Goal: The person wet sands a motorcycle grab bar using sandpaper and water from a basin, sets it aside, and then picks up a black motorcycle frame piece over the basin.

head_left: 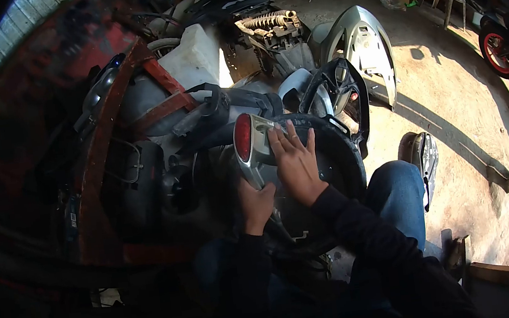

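A grey plastic panel with a red tail light [243, 138] is between my hands, above a round black tub [346, 148]. My left hand [256, 204] is closed round the panel's lower arm, thumb on top. My right hand [295, 162] lies palm down with its fingers spread, the fingertips touching the panel's right side and the black part beside it. What lies under the right palm is hidden.
A red metal frame [104, 135] stands at the left. Behind the tub are a black fairing part [361, 106], a silver-green panel [378, 50] and a yellowish spring [270, 19]. A red-rimmed wheel [498, 52] is at the far right.
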A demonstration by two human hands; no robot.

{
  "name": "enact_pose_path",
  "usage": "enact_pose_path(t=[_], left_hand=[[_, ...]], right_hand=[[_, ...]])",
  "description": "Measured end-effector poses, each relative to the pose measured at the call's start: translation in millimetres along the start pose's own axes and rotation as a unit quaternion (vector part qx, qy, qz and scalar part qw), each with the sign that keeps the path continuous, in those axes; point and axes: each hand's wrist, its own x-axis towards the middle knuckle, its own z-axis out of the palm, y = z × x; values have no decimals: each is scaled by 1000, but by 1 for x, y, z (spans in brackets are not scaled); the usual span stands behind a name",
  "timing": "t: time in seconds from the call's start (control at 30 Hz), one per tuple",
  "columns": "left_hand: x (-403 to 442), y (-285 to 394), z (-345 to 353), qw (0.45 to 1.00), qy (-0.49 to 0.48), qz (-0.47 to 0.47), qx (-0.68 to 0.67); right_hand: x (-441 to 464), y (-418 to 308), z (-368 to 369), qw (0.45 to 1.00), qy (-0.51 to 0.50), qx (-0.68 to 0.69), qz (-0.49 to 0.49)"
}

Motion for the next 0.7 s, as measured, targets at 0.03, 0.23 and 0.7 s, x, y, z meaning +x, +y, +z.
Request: enact_pose_path(t=[0.03,0.23,0.7], left_hand=[[0,-7,-1,1000,-1,-1,2],[1,-10,0,1000,0,9,-29],[5,-8,-1,999,-27,-1,-46]], right_hand=[[6,4,2,1000,-13,-12,18],[0,6,7,1000,18,-24,-10],[-12,5,1,998,31,-23,-57]])
